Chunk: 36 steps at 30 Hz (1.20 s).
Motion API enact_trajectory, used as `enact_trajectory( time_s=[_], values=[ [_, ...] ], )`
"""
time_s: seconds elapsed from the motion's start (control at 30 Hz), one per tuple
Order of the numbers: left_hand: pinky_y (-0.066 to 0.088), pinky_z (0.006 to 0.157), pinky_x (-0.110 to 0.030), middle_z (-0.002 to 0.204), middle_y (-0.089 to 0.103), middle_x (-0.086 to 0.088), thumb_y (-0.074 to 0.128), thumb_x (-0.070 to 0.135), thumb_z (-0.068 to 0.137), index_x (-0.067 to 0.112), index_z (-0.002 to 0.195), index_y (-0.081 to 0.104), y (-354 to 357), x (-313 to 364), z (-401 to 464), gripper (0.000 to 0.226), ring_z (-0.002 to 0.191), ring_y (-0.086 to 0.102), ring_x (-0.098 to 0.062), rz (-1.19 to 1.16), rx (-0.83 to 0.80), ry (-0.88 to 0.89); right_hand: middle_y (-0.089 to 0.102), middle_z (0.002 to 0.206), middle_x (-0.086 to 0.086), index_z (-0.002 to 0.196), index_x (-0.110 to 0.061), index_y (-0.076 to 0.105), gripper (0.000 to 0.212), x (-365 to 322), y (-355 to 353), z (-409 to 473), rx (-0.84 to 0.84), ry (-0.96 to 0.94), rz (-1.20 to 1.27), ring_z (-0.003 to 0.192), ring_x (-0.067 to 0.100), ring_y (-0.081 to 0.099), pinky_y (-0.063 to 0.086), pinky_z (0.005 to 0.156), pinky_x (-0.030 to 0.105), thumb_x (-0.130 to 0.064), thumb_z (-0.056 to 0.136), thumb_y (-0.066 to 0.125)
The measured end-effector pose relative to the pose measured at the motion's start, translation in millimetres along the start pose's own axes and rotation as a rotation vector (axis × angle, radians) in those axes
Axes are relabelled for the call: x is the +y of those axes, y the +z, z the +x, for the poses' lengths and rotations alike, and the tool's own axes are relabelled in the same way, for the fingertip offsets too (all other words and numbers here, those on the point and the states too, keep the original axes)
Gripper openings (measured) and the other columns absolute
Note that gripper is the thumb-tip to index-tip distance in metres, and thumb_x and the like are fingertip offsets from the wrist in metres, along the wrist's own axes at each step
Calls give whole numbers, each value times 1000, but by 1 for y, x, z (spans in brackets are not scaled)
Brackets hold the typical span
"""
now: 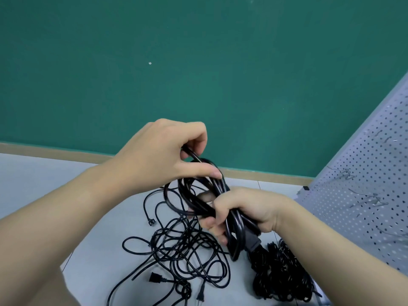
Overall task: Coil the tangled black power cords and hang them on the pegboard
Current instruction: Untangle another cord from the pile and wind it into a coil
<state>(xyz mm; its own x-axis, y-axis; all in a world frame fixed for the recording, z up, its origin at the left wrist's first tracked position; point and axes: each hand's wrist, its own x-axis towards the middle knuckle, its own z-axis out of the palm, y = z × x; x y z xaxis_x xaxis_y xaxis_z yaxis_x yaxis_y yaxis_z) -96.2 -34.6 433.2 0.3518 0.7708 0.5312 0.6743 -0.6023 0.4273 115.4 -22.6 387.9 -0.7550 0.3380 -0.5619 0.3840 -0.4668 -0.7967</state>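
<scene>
R hand (pixel 249 209) grip clamps coiled cord (pixel 199 196); L hand (pixel 163 151) pinches its strand, 11 o'clock; pegboard (pixel 362 184) 3 o'clock.

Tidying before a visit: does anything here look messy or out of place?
Yes. A tangled heap of black cords sprawls on the floor, plugs loose. The pegboard hooks hold no cords in view.

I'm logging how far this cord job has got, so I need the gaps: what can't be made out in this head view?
- Coiled cord: its loop count, since the right hand wraps the bundle.
- Tangled cords: how many there are; strands overlap.
- Second black pile: partly behind the right forearm and cut by the bottom edge.
- Pegboard: cut by the right edge; its hooks are thin and blurred.
</scene>
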Motion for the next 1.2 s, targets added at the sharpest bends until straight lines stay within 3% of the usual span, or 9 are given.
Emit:
enact_trajectory(
  time_s=[0.17,0.27,0.43,0.57,0.63,0.87,0.97,1.1,1.2],
  values=[
    [29,51,-19,58,43,10,79,62,65,13,69,53,6,-5,2,55,54,31,-9,-304,-108,-167,35,79,3,115,-14,41,57,1,9,2,-192,-26,114,67,14,21,37,66,26,-10,60,55],
    [29,52,-25,59,45,-1,78,67,72,7,71,55,11,-18,4,65,55,33,-13,-395,-137,-246,36,82,4,109,-11,48,44,-3,8,-2,-277,-117,201,67,11,32,41,70,28,-6,66,47],
    [22,61,-37,69,27,-4,47,73,89,11,67,41,14,-39,3,66,65,23,-24,-428,-140,-353,34,82,5,116,-8,48,48,-10,1,-6,-277,-287,319,66,13,30,43,68,29,-6,68,53],
    [39,61,-43,63,28,0,32,59,106,21,65,56,18,-44,1,61,60,30,-20,-434,-196,-473,34,81,5,112,-7,52,48,-13,-3,-7,-158,-430,387,66,15,30,43,69,31,-1,65,45],
    [49,62,-42,63,29,-1,28,51,108,10,77,60,19,-44,0,60,58,33,-19,-397,-269,-483,36,80,5,110,-7,54,52,-13,-6,-6,-98,-505,424,65,14,33,43,69,31,0,59,48],
    [46,55,-29,63,45,9,30,47,109,17,94,62,25,-35,-4,46,48,41,-8,-208,-468,-560,35,74,2,105,-9,50,46,-17,-9,-1,333,-695,564,63,16,27,44,64,28,3,61,45],
    [42,60,-22,75,53,8,32,46,109,27,97,60,30,-19,-5,36,58,50,-5,-128,-522,-496,45,71,2,106,-7,58,40,-15,-12,2,488,-677,537,57,15,40,45,66,31,3,68,51],
    [38,62,-8,82,52,14,32,32,111,28,103,50,39,5,-8,20,68,54,9,-50,-686,-352,53,74,7,105,-9,67,40,-8,-8,11,530,-580,448,62,19,52,47,71,37,1,67,59],
    [46,61,-17,83,55,8,32,29,111,21,105,50,42,12,-9,21,70,59,-7,103,-803,-328,54,77,9,106,-12,72,51,-1,-6,18,516,-519,410,65,24,55,46,81,48,1,60,56]
  ],
)
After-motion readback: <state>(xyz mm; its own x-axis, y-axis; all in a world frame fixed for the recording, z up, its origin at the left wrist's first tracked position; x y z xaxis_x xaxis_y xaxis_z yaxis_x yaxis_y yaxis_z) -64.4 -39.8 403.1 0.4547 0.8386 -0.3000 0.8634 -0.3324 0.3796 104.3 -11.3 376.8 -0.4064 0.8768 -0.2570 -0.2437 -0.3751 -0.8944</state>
